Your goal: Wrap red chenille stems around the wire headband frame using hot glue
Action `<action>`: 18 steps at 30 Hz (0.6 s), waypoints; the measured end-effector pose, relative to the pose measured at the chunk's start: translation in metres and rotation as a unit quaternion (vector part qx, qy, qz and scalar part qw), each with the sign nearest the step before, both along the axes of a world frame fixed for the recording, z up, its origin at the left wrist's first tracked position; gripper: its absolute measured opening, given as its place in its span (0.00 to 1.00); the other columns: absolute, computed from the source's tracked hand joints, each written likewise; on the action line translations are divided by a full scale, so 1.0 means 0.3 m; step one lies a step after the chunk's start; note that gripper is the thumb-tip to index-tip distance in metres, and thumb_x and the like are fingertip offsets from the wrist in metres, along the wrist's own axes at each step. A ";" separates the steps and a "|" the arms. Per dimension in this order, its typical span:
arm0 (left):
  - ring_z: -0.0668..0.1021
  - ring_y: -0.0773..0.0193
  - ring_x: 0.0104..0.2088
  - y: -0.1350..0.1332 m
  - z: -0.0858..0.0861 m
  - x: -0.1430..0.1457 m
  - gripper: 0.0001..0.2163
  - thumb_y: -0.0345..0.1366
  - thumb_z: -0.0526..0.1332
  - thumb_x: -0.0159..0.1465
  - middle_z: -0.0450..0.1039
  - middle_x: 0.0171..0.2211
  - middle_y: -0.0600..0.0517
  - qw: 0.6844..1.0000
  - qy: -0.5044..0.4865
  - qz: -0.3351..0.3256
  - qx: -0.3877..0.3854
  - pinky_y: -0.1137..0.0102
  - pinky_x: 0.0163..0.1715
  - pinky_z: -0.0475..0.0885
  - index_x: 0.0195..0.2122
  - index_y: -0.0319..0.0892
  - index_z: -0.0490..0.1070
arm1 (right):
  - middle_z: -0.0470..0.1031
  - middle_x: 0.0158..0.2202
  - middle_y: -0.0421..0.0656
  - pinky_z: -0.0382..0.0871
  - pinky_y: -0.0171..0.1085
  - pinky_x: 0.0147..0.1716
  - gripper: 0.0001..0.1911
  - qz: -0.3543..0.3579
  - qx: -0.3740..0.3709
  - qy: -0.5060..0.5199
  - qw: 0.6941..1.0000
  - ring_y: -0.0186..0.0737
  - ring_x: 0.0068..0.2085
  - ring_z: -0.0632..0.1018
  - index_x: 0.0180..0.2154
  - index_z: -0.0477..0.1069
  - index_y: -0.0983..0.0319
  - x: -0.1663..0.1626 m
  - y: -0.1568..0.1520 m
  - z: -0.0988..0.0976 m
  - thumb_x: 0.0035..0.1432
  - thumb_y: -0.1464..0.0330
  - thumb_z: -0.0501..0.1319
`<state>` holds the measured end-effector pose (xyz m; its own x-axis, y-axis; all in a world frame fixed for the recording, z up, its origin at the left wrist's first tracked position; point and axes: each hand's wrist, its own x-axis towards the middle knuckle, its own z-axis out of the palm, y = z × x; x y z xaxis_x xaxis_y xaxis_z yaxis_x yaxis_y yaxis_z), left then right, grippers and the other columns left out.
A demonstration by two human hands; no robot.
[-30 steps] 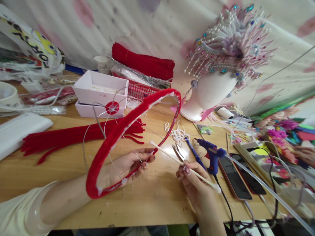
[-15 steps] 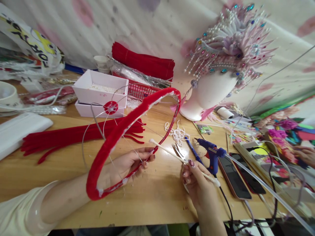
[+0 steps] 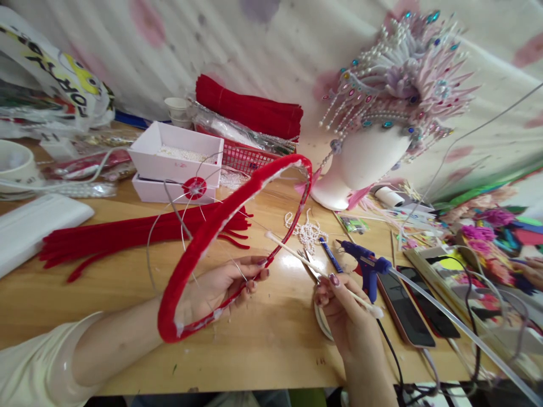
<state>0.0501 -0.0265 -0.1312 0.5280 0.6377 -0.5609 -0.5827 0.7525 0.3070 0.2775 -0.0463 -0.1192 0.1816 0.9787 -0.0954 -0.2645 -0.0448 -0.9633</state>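
My left hand (image 3: 224, 285) pinches the lower rim of a red fuzzy hoop (image 3: 220, 217), held tilted above the table. Whitish glue shows along the hoop's inner side, and grey wires with a small red disc (image 3: 195, 188) stick out at its left. Between the thumb and fingers of my right hand (image 3: 345, 308) is a cotton swab (image 3: 297, 255), its far tip beside the hoop's right edge; I cannot tell whether they touch. Under that hand lie scissors (image 3: 311, 265), partly hidden. A blue glue gun (image 3: 365, 263) with a long clear stick rests to the right.
Red pipe cleaners (image 3: 127, 234) lie at left, behind them white boxes (image 3: 176, 158) of beads. White bead strings (image 3: 309, 230) and a blue pen (image 3: 331, 254) are in the middle. A foam head (image 3: 360, 164) wears a beaded headdress. Phones (image 3: 407, 308) and cables lie right; another person's hand (image 3: 530, 271) shows.
The hoop's lower left part has shifted slightly right and its tilt has changed a little. The swab has moved slightly right with my right hand. Both grips stay the same.
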 end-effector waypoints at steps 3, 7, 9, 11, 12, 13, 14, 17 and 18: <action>0.74 0.76 0.14 0.000 -0.003 -0.001 0.08 0.19 0.57 0.68 0.72 0.24 0.56 1.000 0.004 0.000 0.000 0.85 0.12 0.69 0.39 0.35 0.73 | 0.79 0.20 0.41 0.73 0.29 0.19 0.15 0.000 0.003 -0.001 1.000 0.31 0.19 0.75 0.23 0.80 0.61 0.003 -0.001 0.001 0.38 0.60 0.81; 0.74 0.75 0.14 -0.003 -0.004 -0.002 0.09 0.18 0.55 0.68 0.73 0.23 0.55 1.000 0.007 0.007 -0.003 0.85 0.11 0.69 0.39 0.35 0.73 | 0.80 0.21 0.42 0.74 0.30 0.19 0.14 0.005 0.012 0.003 1.000 0.32 0.20 0.76 0.24 0.80 0.61 0.016 0.002 -0.007 0.39 0.63 0.81; 0.74 0.75 0.14 -0.005 -0.002 -0.003 0.09 0.18 0.55 0.69 0.73 0.23 0.55 1.000 0.007 0.009 -0.004 0.85 0.11 0.69 0.39 0.35 0.73 | 0.80 0.22 0.42 0.75 0.31 0.20 0.13 0.008 0.018 0.004 1.000 0.33 0.20 0.76 0.25 0.80 0.61 0.024 0.003 -0.015 0.41 0.64 0.80; 0.74 0.75 0.14 -0.006 0.002 -0.003 0.09 0.19 0.55 0.69 0.73 0.23 0.55 1.000 0.009 0.011 -0.005 0.85 0.12 0.69 0.39 0.35 0.73 | 0.80 0.23 0.42 0.75 0.30 0.21 0.12 0.007 0.026 0.007 1.000 0.33 0.21 0.77 0.26 0.80 0.60 0.030 0.003 -0.026 0.42 0.64 0.80; 0.74 0.75 0.14 -0.006 0.003 -0.002 0.09 0.19 0.55 0.69 0.73 0.23 0.55 1.000 0.010 0.011 -0.005 0.85 0.12 0.68 0.39 0.35 0.73 | 0.81 0.23 0.41 0.75 0.30 0.21 0.12 0.006 0.030 0.009 1.000 0.33 0.21 0.77 0.27 0.80 0.59 0.032 0.003 -0.031 0.43 0.63 0.80; 0.74 0.75 0.14 -0.006 0.005 -0.002 0.09 0.19 0.56 0.69 0.73 0.23 0.55 1.000 0.011 0.010 -0.005 0.85 0.11 0.68 0.39 0.35 0.73 | 0.81 0.24 0.41 0.76 0.30 0.22 0.12 0.005 0.033 0.010 0.999 0.32 0.22 0.78 0.27 0.80 0.59 0.034 0.003 -0.036 0.44 0.63 0.79; 0.74 0.75 0.14 -0.005 0.006 -0.001 0.08 0.19 0.57 0.68 0.73 0.23 0.55 1.000 0.011 0.009 -0.005 0.86 0.11 0.68 0.39 0.35 0.73 | 0.81 0.24 0.41 0.76 0.30 0.22 0.12 0.005 0.036 0.010 0.999 0.32 0.22 0.78 0.28 0.80 0.59 0.036 0.003 -0.040 0.44 0.63 0.79; 0.73 0.76 0.14 -0.003 0.005 0.002 0.08 0.19 0.58 0.68 0.72 0.23 0.56 1.000 0.015 0.006 -0.004 0.86 0.11 0.67 0.39 0.36 0.73 | 0.81 0.25 0.41 0.76 0.31 0.22 0.11 0.005 0.040 0.009 0.999 0.33 0.22 0.78 0.28 0.80 0.59 0.038 0.005 -0.048 0.45 0.63 0.79; 0.73 0.76 0.14 -0.002 0.004 0.002 0.08 0.19 0.58 0.68 0.72 0.23 0.56 1.000 0.015 0.006 -0.004 0.86 0.11 0.67 0.38 0.36 0.73 | 0.81 0.25 0.42 0.76 0.32 0.22 0.11 0.005 0.041 0.008 0.999 0.34 0.22 0.78 0.28 0.80 0.59 0.037 0.006 -0.048 0.45 0.63 0.79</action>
